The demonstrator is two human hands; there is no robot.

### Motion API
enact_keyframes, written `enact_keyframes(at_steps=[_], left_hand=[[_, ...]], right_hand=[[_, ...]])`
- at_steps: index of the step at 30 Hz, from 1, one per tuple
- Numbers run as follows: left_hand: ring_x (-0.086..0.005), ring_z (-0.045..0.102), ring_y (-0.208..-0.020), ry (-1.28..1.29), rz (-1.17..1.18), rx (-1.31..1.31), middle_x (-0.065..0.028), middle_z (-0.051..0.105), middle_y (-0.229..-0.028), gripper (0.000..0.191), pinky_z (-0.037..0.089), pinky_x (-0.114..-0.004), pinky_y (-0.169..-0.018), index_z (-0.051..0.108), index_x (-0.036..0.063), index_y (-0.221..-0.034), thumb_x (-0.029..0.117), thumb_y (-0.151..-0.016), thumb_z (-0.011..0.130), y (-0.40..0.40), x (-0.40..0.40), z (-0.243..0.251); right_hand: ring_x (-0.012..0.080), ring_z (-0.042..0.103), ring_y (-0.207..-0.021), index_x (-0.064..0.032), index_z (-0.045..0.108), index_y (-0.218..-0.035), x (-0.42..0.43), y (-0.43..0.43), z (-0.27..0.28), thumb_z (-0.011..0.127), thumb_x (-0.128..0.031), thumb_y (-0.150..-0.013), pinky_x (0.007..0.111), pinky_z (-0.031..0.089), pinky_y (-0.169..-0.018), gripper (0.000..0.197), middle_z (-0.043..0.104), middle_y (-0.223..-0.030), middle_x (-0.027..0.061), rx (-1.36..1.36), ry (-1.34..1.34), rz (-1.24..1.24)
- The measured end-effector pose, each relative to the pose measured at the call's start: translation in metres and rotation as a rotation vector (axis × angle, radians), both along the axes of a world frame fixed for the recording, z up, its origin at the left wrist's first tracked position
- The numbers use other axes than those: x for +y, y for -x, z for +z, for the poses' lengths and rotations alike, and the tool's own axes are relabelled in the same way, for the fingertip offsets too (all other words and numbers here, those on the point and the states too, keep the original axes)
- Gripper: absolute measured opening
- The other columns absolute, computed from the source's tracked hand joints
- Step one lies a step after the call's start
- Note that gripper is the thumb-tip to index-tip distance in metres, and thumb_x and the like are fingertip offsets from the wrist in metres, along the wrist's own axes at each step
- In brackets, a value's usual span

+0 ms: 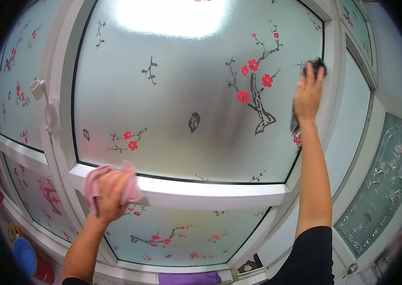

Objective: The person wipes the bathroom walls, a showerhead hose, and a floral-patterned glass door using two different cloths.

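My left hand (110, 196) grips a bunched pink cloth (92, 183) at the left end of the white crossbar (204, 190) of a framed door panel. Above the bar is a large frosted glass pane (172, 107) printed with red blossoms and dark branches. At that pane's right edge, beside the black seal and white frame, my right hand (308, 94) presses a dark cloth (317, 67). Part of the dark cloth hangs down beside the wrist. The palm sides of both hands are hidden.
A white handle (52, 110) juts out from the left frame. Below the crossbar sits a smaller blossom-printed pane (172, 235). A rolled purple towel (190, 278) lies at the bottom. A blue container (24, 254) stands low left. Right is a door with an ornate glass panel (379, 185).
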State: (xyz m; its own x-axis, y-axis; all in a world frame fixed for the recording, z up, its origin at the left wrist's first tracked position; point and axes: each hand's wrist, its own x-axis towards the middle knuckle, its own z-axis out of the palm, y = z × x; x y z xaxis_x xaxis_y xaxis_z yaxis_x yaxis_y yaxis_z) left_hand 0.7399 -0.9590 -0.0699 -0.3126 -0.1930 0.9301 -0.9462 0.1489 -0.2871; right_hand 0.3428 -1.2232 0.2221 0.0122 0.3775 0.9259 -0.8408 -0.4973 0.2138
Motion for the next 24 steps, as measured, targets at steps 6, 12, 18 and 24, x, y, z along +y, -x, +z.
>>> enact_keyframes(at_steps=[6,12,18,24], left_hand=[[-0.0361,0.053,-0.102,0.105,0.115,0.131,-0.0178,0.056,-0.111,0.047,0.037,-0.047,-0.093,0.054,-0.0005,-0.116,0.021,-0.075,0.062,-0.037,0.018,-0.005],[-0.0357,0.053,-0.101,0.087,0.103,0.129,-0.0175,0.055,-0.110,0.050,0.038,-0.046,-0.092,0.053,0.0000,-0.117,0.018,-0.072,0.063,-0.043,0.026,-0.001],[-0.0357,0.052,-0.102,0.015,0.152,0.082,-0.0159,0.055,-0.112,0.056,0.039,-0.046,-0.093,0.053,0.0020,-0.117,0.012,-0.063,0.067,-0.072,0.058,0.004],[-0.0336,0.053,-0.103,0.105,0.044,0.043,-0.0153,0.055,-0.112,0.056,0.040,-0.046,-0.092,0.054,0.0022,-0.114,0.014,-0.061,0.070,-0.079,0.039,-0.005]], right_hand=[[0.0296,0.034,-0.133,-0.0080,0.043,-0.137,0.053,-0.104,-0.017,0.051,-0.023,-0.090,0.042,0.026,-0.110,0.050,0.042,-0.140,0.0145,0.175,0.049,0.248],[0.0248,0.040,-0.130,-0.0045,0.047,-0.131,0.136,-0.248,-0.152,0.051,-0.015,-0.085,0.038,0.030,-0.111,0.047,0.046,-0.137,0.0104,1.191,0.139,0.447],[0.0251,0.045,-0.125,-0.0115,0.052,-0.129,0.111,-0.200,-0.041,0.048,-0.010,-0.087,0.038,0.035,-0.106,0.042,0.050,-0.134,0.0081,0.850,0.258,0.170],[0.0323,0.036,-0.131,-0.0023,0.039,-0.137,-0.043,0.005,0.097,0.039,-0.019,-0.094,0.039,0.027,-0.109,0.046,0.041,-0.139,0.0192,-0.139,-0.012,0.012]])
